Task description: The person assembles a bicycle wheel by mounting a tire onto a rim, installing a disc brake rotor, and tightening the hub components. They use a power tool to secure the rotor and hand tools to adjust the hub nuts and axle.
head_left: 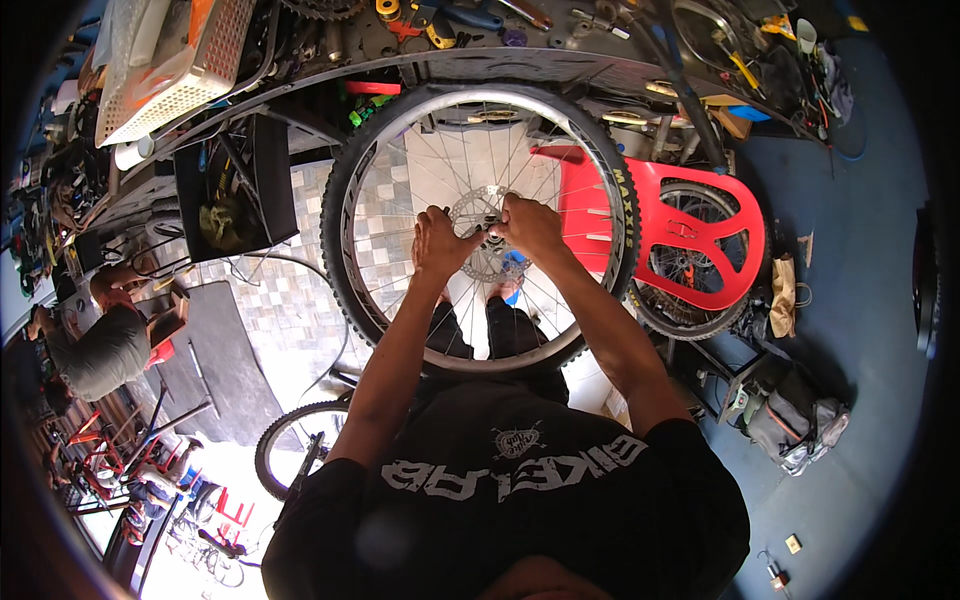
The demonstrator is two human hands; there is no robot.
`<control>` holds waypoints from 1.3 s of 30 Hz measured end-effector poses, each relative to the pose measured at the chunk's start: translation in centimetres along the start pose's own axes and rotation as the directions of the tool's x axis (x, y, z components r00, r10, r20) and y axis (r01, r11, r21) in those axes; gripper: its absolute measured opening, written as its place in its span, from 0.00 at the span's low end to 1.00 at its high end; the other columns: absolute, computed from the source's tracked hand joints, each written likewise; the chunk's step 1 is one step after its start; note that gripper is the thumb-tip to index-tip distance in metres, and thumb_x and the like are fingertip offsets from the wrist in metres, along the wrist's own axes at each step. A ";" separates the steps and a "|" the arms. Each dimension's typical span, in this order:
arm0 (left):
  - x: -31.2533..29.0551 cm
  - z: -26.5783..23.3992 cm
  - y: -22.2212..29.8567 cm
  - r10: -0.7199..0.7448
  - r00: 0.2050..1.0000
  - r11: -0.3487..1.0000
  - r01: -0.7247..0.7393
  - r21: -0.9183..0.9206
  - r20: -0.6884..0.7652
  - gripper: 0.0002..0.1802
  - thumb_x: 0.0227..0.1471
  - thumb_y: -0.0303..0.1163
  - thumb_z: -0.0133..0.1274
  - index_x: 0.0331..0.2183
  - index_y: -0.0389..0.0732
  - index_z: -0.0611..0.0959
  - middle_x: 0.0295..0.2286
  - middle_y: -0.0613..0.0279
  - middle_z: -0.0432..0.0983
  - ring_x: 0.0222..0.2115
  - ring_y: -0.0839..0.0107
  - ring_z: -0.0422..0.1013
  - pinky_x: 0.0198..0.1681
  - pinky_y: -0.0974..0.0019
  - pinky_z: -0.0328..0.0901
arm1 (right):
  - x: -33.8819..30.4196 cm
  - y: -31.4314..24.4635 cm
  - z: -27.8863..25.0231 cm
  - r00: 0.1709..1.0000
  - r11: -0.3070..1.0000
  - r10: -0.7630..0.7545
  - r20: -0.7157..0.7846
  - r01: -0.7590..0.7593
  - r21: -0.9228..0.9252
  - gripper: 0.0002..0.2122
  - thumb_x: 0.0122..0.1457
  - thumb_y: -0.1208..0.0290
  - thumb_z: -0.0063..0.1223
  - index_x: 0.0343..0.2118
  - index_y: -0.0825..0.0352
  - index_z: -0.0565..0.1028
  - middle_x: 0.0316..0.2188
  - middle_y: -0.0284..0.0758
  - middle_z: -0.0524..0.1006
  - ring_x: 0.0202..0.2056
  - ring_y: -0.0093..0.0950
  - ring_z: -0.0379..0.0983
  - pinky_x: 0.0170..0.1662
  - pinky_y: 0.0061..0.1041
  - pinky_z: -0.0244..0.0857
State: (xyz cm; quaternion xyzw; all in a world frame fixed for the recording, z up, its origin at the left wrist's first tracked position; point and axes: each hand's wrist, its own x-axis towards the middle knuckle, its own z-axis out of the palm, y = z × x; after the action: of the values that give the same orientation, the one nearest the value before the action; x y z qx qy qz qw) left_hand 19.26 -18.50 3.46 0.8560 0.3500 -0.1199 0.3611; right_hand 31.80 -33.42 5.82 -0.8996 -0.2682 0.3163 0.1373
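A bicycle wheel (pixel 342 262) with a knobby black tyre faces me in front of my body. At its middle sits a perforated brake disc (pixel 490 197) around the hub (pixel 490 232). My left hand (pixel 438 248) is at the disc's left side, fingers bent and thumb stretched to the hub. A small dark tip shows by its fingers; what it belongs to is hidden. From the right, my right hand (pixel 530 230) closes its fingers on the hub end.
A red plastic chair (pixel 745 240) stands right of the wheel, another wheel (pixel 690 318) behind it. Ahead runs a workbench (pixel 480 62) crowded with tools and a white basket (pixel 180 85). A grey backpack (pixel 795 425) lies at right. Another person (pixel 105 350) works at far left.
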 end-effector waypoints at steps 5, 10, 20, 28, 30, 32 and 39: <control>0.3 1.2 -0.1 -0.069 0.997 0.997 0.070 -0.036 0.034 0.55 0.35 0.63 0.77 0.47 0.31 0.68 0.44 0.38 0.72 0.45 0.40 0.76 0.47 0.42 0.71 | 0.4 -0.1 0.0 0.999 0.998 0.018 0.029 -0.016 -0.062 0.20 0.50 0.54 0.75 0.35 0.64 0.78 0.29 0.37 0.84 0.37 0.42 0.84 0.39 0.45 0.74; 0.7 1.7 0.0 -0.099 0.992 0.994 0.102 -0.028 0.078 0.57 0.35 0.65 0.77 0.47 0.29 0.66 0.44 0.34 0.73 0.45 0.38 0.76 0.47 0.43 0.72 | 1.3 -0.5 0.2 0.990 0.990 0.082 0.114 -0.067 -0.127 0.21 0.51 0.54 0.75 0.38 0.65 0.79 0.32 0.41 0.85 0.40 0.44 0.84 0.42 0.45 0.75; 0.8 0.5 2.0 -0.162 0.977 0.985 0.168 -0.032 0.135 0.57 0.35 0.60 0.78 0.48 0.28 0.64 0.47 0.33 0.71 0.49 0.36 0.74 0.50 0.43 0.71 | 1.0 -0.4 0.1 0.987 0.990 0.110 0.118 -0.098 -0.105 0.20 0.53 0.58 0.74 0.40 0.66 0.78 0.34 0.41 0.85 0.42 0.44 0.83 0.43 0.45 0.75; 0.1 1.9 1.0 -0.147 0.987 0.986 0.152 -0.064 0.066 0.52 0.37 0.51 0.77 0.50 0.32 0.64 0.49 0.37 0.68 0.47 0.37 0.74 0.48 0.41 0.72 | -0.8 0.1 1.2 0.988 0.996 0.086 0.132 -0.081 -0.046 0.18 0.54 0.59 0.72 0.39 0.64 0.77 0.32 0.38 0.84 0.39 0.43 0.83 0.41 0.45 0.74; 0.1 2.2 0.7 -0.135 0.990 0.987 0.138 -0.085 0.035 0.52 0.37 0.51 0.77 0.50 0.32 0.64 0.49 0.38 0.68 0.46 0.37 0.75 0.46 0.40 0.72 | -0.7 0.2 1.3 0.989 0.996 0.087 0.122 -0.084 -0.030 0.18 0.54 0.59 0.72 0.39 0.64 0.77 0.31 0.37 0.84 0.38 0.42 0.83 0.41 0.45 0.74; 0.2 2.1 0.6 -0.145 0.989 0.984 0.148 -0.102 0.037 0.52 0.36 0.50 0.78 0.50 0.32 0.63 0.49 0.38 0.67 0.46 0.38 0.74 0.46 0.41 0.72 | -0.4 0.1 1.4 0.990 0.996 0.089 0.108 -0.087 -0.024 0.17 0.54 0.59 0.72 0.39 0.64 0.77 0.32 0.37 0.84 0.38 0.43 0.83 0.41 0.45 0.74; 0.8 1.7 1.1 -0.201 0.975 0.973 0.210 -0.095 0.094 0.54 0.34 0.49 0.79 0.51 0.32 0.65 0.51 0.38 0.67 0.49 0.38 0.74 0.50 0.43 0.72 | 0.0 -0.4 1.9 0.993 0.994 0.059 0.104 -0.049 -0.098 0.18 0.55 0.60 0.70 0.39 0.68 0.77 0.31 0.45 0.84 0.38 0.46 0.84 0.41 0.47 0.76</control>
State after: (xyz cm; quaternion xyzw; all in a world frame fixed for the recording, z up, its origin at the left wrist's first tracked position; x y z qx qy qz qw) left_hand 20.70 -19.87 2.49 0.7893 0.4271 -0.1742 0.4052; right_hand 30.40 -32.94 4.58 -0.8938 -0.2654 0.3543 0.0714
